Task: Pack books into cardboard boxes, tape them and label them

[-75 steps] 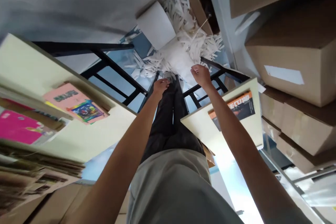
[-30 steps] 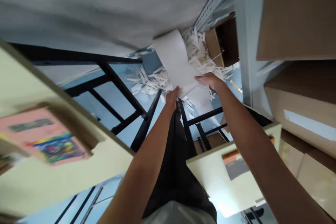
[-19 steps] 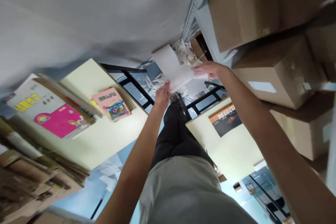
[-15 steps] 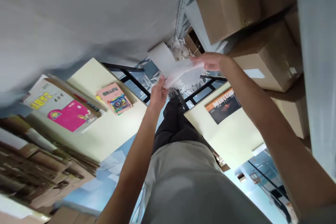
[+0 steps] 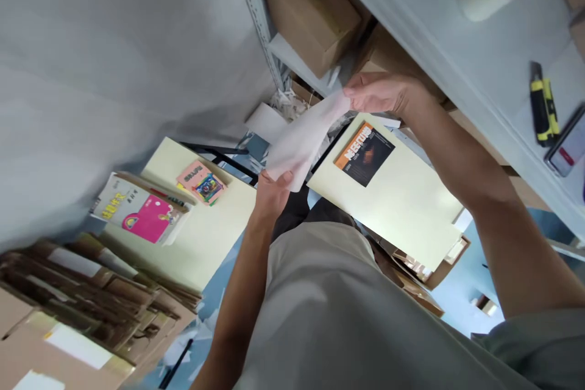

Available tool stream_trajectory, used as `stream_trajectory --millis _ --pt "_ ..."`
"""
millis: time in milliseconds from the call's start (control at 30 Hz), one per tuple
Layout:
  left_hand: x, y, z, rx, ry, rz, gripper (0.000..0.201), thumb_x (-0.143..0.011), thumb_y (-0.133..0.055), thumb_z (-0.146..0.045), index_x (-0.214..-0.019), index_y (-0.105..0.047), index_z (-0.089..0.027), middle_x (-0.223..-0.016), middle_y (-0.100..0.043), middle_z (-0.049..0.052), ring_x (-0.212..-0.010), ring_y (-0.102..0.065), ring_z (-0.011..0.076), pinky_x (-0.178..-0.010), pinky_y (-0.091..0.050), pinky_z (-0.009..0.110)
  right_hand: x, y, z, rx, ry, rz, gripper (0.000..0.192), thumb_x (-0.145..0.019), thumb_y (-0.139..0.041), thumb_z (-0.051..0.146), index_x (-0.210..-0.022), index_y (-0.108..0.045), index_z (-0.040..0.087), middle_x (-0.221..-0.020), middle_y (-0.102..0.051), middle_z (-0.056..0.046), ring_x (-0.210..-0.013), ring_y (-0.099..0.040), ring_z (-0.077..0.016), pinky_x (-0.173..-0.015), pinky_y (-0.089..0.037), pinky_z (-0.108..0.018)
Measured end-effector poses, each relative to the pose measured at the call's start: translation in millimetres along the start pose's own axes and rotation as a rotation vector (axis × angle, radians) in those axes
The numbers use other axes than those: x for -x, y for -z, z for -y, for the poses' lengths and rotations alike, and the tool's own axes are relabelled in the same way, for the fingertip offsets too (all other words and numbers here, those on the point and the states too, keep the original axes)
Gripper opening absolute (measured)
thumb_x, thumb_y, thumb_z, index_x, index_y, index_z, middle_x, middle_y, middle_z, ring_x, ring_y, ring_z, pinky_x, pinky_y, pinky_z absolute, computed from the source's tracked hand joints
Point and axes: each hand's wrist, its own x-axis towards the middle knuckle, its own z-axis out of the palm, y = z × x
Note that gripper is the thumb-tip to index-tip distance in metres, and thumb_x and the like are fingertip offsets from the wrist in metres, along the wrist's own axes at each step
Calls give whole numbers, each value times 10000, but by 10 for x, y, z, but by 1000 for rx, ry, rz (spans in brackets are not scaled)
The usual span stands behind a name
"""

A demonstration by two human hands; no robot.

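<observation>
In the head view, a white paper sheet (image 5: pixel 301 140) stretches between both hands, its long axis running on a slant from lower left to upper right. The left hand (image 5: pixel 270 192) pinches the sheet's lower end, thumb over the edge, just above the person's grey shirt (image 5: pixel 329 311). The right hand (image 5: pixel 384 92) closes its fingers on the upper end, close under the grey shelf (image 5: pixel 457 61), so the sheet lies down and to the left of it. Each hand is in contact with the paper, neither nearer than the other. Behind the sheet lies a heap of white paper scraps (image 5: pixel 287 100) on the floor. A cream counter (image 5: pixel 411 207) with an orange-and-black book (image 5: pixel 364 153) sits just beside the right forearm.
</observation>
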Motion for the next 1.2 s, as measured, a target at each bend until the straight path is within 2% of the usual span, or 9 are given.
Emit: stream_trajectory --millis 100,200,333,467,600,767,933,1067,1200 --pt "281 -314 -31 -75 -40 41 746 -516 -1184 -689 -1011 -897 -211 -1118 -918 132 -1257 -872 422 -1243 -674 562 588 44 -39 -33 132 56 510 -938 -1006 672 -832 -837 204 -938 -907 0 -1205 -845 -237 -1196 -605 -405" --pt "609 -673 10 -127 -50 150 663 -559 -1156 -697 -944 -893 -226 -1101 -916 151 -1362 -829 480 -1261 -665 619 1203 145 -179 -58 267 123 652 -725 -1109 765 -934 -880 192 -990 -919 -17 -1119 -840 -207 -1198 -612 -340" --pt "1116 -1197 215 -186 -86 268 542 -614 -1114 -702 -842 -896 -260 -1104 -921 164 -1492 -756 519 -1300 -644 619 2105 326 -485 -82 439 114 507 -806 -1122 636 -940 -916 193 -997 -921 -10 -1007 -834 -165 -1099 -643 -262" --pt "1597 -1698 545 -182 -148 275 535 -648 -1095 -739 -858 -928 -277 -1077 -936 99 -1427 -808 485 -1290 -658 585 3023 463 -844 -40 491 7 517 -813 -1138 562 -1129 -960 193 -1119 -934 -10 -1120 -819 -185 -1139 -615 -277" --pt "1923 -2114 878 -144 -116 259 473 -744 -1096 -639 -955 -934 -248 -1257 -929 102 -1572 -717 445 -1358 -597 551 3735 537 -1267 -60 449 -134 603 -766 -1173 472 -1246 -949 185 -1201 -932 -38 -1196 -811 -225 -1217 -588 -343" --pt "2035 -2488 1283 -74 138 239 340 -959 -954 -408 -1243 -887 -235 -1533 -846 101 -1685 -622 343 -1264 -671 407 4311 615 -1920 -174 470 -249 705 -785 -1138 432 -1385 -888 159 -1343 -906 -69 -1311 -800 -254 -1267 -567 -388" --pt "1995 -2769 1625 -82 409 173 236 -1099 -765 -248 -1319 -844 -209 -1390 -904 100 -1456 -813 263 -1038 -736 256 4798 762 -2520 -174 421 -390 751 -827 -1094 474 -1483 -837 215 -1199 -920 -37 -1237 -851 -264 -1095 -660 -354" --pt "1928 -2925 1814 -66 522 169 311 -1169 -648 -250 -1422 -819 -188 -1343 -916 107 -1307 -882 244 -914 -742 220 5159 908 -2877 -125 346 -422 800 -831 -1078 514 -1541 -816 255 -1172 -926 -37 -1117 -861 -228 -1008 -680 -334" --pt "1805 -2969 1979 -83 547 161 449 -1186 -631 -291 -1614 -734 -200 -1404 -897 112 -1281 -891 245 -872 -747 227 5408 1015 -3206 -64 226 -494 830 -767 -1094 552 -1511 -845 283 -1141 -930 -42 -1097 -854 -247 -1029 -677 -386"
